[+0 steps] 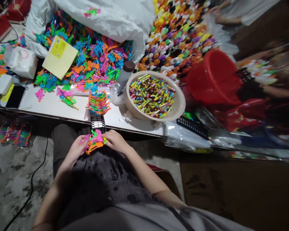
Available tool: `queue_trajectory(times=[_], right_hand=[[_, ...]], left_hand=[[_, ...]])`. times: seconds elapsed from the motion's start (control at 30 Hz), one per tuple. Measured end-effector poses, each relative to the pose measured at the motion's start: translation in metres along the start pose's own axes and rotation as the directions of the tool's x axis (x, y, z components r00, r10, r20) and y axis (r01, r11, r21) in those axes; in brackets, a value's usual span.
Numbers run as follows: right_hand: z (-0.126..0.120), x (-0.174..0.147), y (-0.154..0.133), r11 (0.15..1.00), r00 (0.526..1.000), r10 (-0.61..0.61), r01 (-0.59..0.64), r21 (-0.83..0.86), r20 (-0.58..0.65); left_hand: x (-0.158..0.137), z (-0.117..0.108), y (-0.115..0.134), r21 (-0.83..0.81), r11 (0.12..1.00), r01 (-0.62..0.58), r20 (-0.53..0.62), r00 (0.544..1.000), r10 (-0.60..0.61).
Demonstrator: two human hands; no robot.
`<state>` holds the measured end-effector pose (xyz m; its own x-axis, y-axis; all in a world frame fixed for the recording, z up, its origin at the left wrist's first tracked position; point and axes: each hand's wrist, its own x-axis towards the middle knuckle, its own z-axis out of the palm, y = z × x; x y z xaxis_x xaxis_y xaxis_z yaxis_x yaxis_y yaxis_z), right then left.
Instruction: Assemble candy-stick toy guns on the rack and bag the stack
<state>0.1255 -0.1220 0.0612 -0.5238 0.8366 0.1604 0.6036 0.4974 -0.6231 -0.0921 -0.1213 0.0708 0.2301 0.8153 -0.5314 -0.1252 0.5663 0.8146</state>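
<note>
My left hand [77, 148] is closed around several small plastic toys [95, 137], pink, orange and green, that look like toy guns. From the other side my right hand [117, 141] pinches a small yellow piece [105, 140] at the edge of the same bunch. Both hands are over my lap, just below the table edge. A black grid rack [98, 123] juts out over that edge right above them. On the rack's far part, similar toys [99, 103] stand packed in rows. Fingertips are partly hidden by the bunch.
Beyond the rack, a white sack [125, 19] spills a heap of colourful toys [93, 61]. A beige basin [180, 102] holds small wrapped tubes. Right of it are a red bucket [214, 77] and a co-worker's arms [227, 19]. A phone [15, 96] lies left.
</note>
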Motion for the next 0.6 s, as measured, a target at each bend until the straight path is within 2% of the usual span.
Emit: queue_trajectory(times=[0.1, 0.2, 0.3, 0.43, 0.53, 0.6], right_hand=[[-0.001, -0.001, 0.0, 1.0, 0.999, -0.002, 0.002, 0.016, -0.047], [-0.002, -0.003, -0.002, 1.0, 0.994, -0.006, 0.008, 0.01, -0.112], [0.0, -0.006, -0.003, 1.0, 0.986, -0.007, 0.005, -0.012, -0.168], [0.008, -0.01, -0.002, 0.992, 0.975, -0.123, 0.121, -0.025, -0.186], [0.015, -0.013, -0.004, 0.983, 0.969, -0.18, 0.183, 0.0, -0.17], [0.018, -0.015, -0.007, 0.984, 0.971, -0.177, 0.18, 0.004, -0.159]], left_hand=[[0.007, -0.005, 0.001, 0.048, 0.999, -0.022, 0.004, 1.0, 0.022], [0.02, -0.01, -0.003, 0.02, 0.998, -0.063, -0.087, 0.994, 0.065], [0.037, -0.009, -0.007, -0.124, 0.983, -0.134, -0.248, 0.964, 0.1], [0.066, 0.004, -0.009, -0.303, 0.907, -0.291, -0.321, 0.928, 0.191], [0.091, 0.01, -0.006, -0.255, 0.887, -0.386, -0.364, 0.888, 0.282], [0.109, 0.01, 0.001, -0.177, 0.901, -0.396, -0.395, 0.867, 0.304]])
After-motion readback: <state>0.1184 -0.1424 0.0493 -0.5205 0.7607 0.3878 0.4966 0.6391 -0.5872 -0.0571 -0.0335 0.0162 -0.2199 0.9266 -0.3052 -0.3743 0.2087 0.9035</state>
